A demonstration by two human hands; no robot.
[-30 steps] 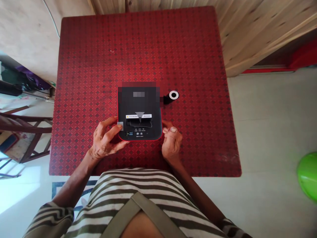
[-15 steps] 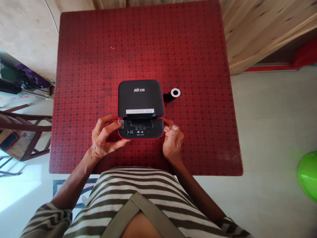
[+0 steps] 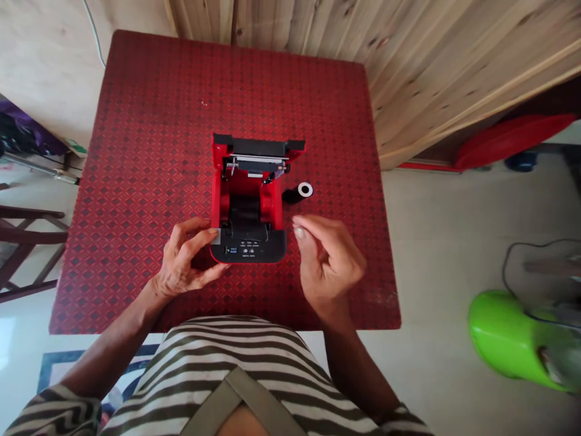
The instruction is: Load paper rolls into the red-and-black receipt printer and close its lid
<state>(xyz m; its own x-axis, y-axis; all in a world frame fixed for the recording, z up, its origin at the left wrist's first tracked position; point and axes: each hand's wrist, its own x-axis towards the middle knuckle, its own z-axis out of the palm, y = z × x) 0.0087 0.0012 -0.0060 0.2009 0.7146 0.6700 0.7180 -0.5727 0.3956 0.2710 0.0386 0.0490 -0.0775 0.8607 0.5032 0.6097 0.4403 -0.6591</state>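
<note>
A black and red label printer [image 3: 247, 247] sits near the front of the table with its lid [image 3: 258, 147] raised. Inside its red bay lies a dark roll-like part [image 3: 245, 209]; I cannot make out exactly what it is. My left hand [image 3: 186, 257] is closed on the printer's front left corner, thumb at the front edge and fingers on the top and side. To the right of the printer, my right hand [image 3: 329, 260] hovers apart from it, fingertips pinched together, with nothing visible between them. A small dark roll with a white ring-shaped end [image 3: 305, 189] lies beside the printer.
The red patterned table [image 3: 158, 139] stands against a wooden plank wall [image 3: 408, 72]. A dark wooden chair [image 3: 27, 242] is at the left. On the floor to the right is a bright green plastic object [image 3: 503, 333], with a cable near it.
The printer's lid has swung up, showing the red interior. My right hand has left the printer's right side and moved right and up. My left hand stays on the corner. The view has shifted.
</note>
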